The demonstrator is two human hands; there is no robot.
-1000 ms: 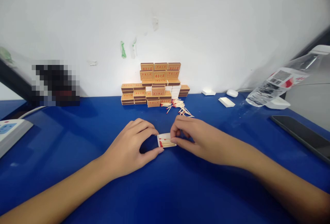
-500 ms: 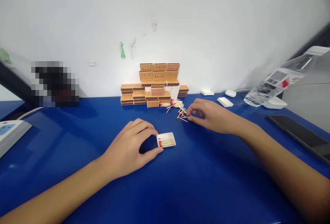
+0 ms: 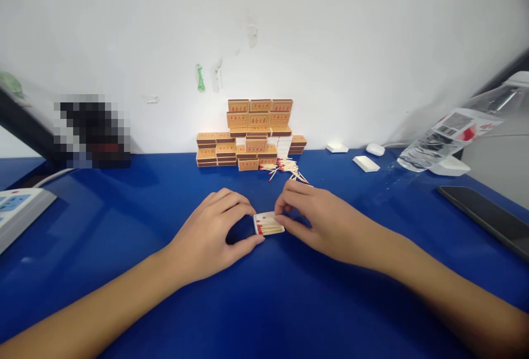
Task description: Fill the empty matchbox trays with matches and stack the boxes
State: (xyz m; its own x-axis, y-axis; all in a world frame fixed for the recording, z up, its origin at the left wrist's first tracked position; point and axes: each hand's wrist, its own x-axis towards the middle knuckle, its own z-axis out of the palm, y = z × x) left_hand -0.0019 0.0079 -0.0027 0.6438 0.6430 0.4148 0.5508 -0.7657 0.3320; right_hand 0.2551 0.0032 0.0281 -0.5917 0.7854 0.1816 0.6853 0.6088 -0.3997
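A small white matchbox tray (image 3: 269,214) lies on the blue table, with several red-headed matches (image 3: 269,230) side by side in its near half. My left hand (image 3: 206,232) grips the tray's left end between thumb and index finger. Over the tray's right part, my right hand (image 3: 320,218) is closed in a pinch on a match; a red head (image 3: 264,217) shows left of the fingertips, while most of the stick is hidden. Behind my right hand, a loose pile of matches (image 3: 288,166) spreads across the table, partly covered by the hand.
Orange matchboxes (image 3: 258,120) are stacked against the wall. White trays (image 3: 366,163) and a rounded white case (image 3: 375,150) lie to the right. A tilted water bottle (image 3: 450,130) and a black phone (image 3: 483,216) are further right. A white device (image 3: 25,213) sits at left.
My right hand has moved left and nearer, from the match pile to the tray, bringing a match. My left hand keeps its grip on the tray. The view has shifted slightly.
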